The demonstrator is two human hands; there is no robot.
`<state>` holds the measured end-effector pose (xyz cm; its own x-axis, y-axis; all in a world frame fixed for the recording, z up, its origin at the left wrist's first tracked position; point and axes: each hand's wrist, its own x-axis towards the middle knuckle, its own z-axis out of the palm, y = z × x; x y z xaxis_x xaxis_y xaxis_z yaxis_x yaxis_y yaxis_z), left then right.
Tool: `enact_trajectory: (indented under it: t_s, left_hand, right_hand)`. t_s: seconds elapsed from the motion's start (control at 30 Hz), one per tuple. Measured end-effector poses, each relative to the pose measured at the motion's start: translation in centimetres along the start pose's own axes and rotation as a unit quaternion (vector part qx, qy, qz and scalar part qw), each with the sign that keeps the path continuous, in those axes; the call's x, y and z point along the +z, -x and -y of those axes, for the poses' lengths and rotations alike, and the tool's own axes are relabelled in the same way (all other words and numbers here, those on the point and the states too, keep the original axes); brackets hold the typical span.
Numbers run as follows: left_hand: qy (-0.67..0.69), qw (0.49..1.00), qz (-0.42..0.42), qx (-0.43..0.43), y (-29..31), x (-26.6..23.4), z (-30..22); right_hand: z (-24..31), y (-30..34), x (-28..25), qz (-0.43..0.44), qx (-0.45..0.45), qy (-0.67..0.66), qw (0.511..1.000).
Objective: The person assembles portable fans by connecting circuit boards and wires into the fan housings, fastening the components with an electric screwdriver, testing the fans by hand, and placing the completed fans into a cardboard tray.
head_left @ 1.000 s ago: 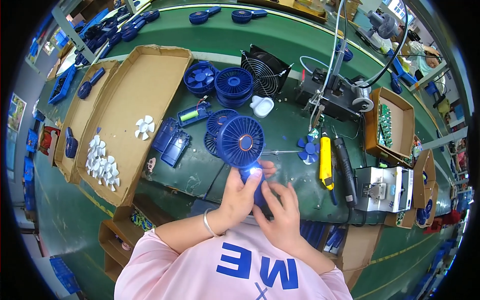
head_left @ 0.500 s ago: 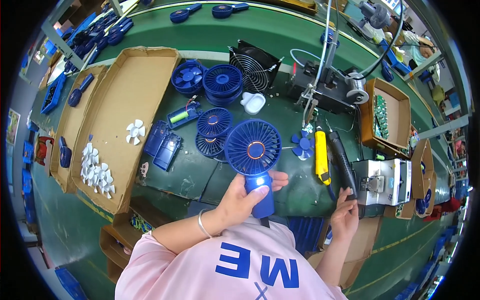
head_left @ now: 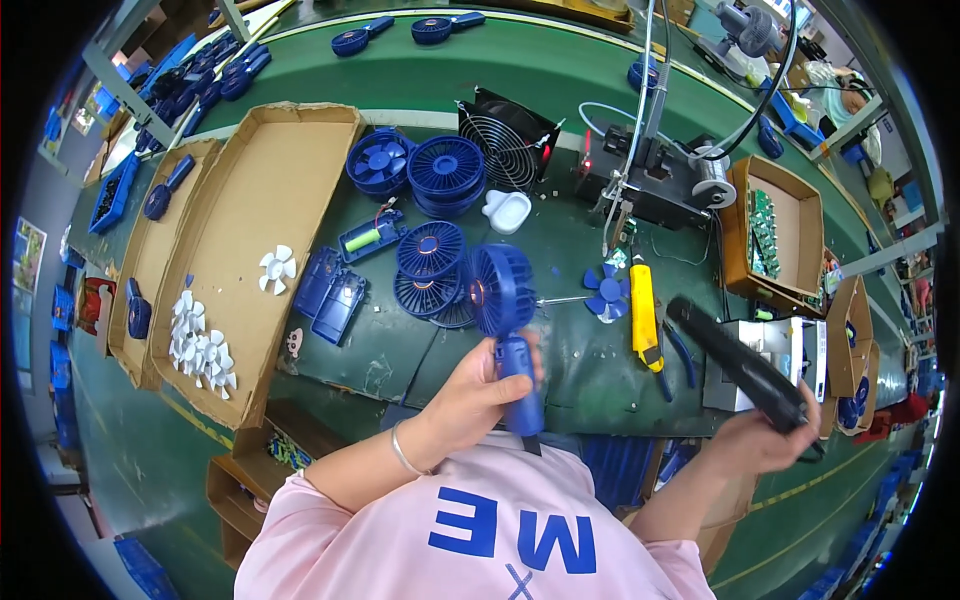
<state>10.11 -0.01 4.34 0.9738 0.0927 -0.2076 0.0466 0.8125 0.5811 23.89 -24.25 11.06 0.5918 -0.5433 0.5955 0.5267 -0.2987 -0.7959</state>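
Note:
My left hand (head_left: pixel 470 395) is wrapped around the handle of a blue handheld fan (head_left: pixel 503 290), its round head turned partly side-on above the bench. On the right, my right hand (head_left: pixel 765 435) grips the lower end of a long black electric screwdriver (head_left: pixel 735 360). The tool slants up and left over a white machine (head_left: pixel 770 350), and a cord shows near the hand. Between the hands lie a yellow tool (head_left: pixel 643 310) with a dark end and a loose blue fan blade (head_left: pixel 606 292). Blue fan grilles (head_left: pixel 430 250) sit just left of the held fan.
White fan blades (head_left: pixel 200 345) lie in a cardboard tray (head_left: pixel 270 150) at left. Farther back are stacked blue fan housings (head_left: pixel 445 165), a black cooling fan (head_left: pixel 507 135) and a soldering machine (head_left: pixel 650 170). A box (head_left: pixel 800 210) holds green circuit boards. Beyond runs a green conveyor (head_left: pixel 540 65).
My right hand has picked the black screwdriver up off the bench and moved right with it. My left hand has turned the blue fan from face-on to nearly side-on.

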Motion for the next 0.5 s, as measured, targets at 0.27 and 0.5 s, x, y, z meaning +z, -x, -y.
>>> enact_trajectory:
  t_s: [0.27, 0.5]
  left_hand:
    - [0.144, 0.986, 0.071, -0.044, 0.0, 0.3, 0.6]
    - [-0.022, 0.995, -0.010, -0.101, 0.0, 0.8, 0.1]
  right_hand:
    - [1.7, 1.8, 3.4, 0.419, -0.072, -0.389, 0.817]
    - [0.1, 4.8, 3.4, 0.527, 0.347, -0.340, 0.697]
